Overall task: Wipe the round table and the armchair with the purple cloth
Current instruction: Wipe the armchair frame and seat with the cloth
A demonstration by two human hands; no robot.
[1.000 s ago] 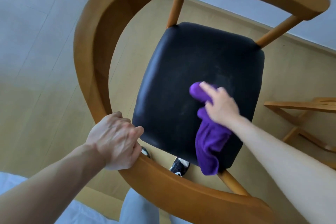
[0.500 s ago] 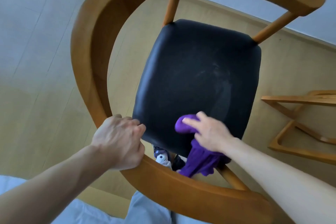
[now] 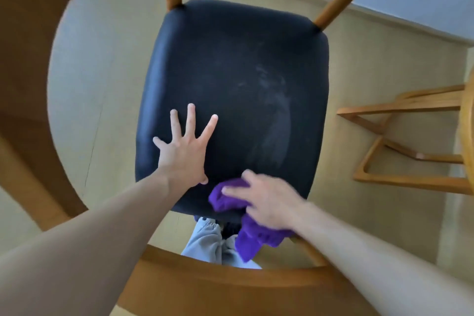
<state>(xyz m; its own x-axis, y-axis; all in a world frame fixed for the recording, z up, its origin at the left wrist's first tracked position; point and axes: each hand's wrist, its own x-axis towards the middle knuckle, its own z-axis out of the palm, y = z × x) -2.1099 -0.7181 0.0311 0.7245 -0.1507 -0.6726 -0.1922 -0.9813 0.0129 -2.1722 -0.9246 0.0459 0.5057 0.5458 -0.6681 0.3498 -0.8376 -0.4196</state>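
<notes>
seat wipe | left hand flat, fingers spread, on black padded seat | right hand grips bunched purple cloth at near edge | advice: press evenly, overlap strokes toward pale smears

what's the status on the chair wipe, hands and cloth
Left hand flat, fingers spread on black seat. Right hand grips purple cloth at seat's near edge, cloth tail hanging off. Nothing in the way.

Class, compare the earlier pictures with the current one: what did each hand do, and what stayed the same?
The left hand let go of the wooden armrest and now lies flat, fingers spread, on the black seat. The right hand drew the purple cloth back to the seat's near edge. The view also moved closer. Unchanged: the right hand holds the cloth, and the chair stands in place.
</notes>
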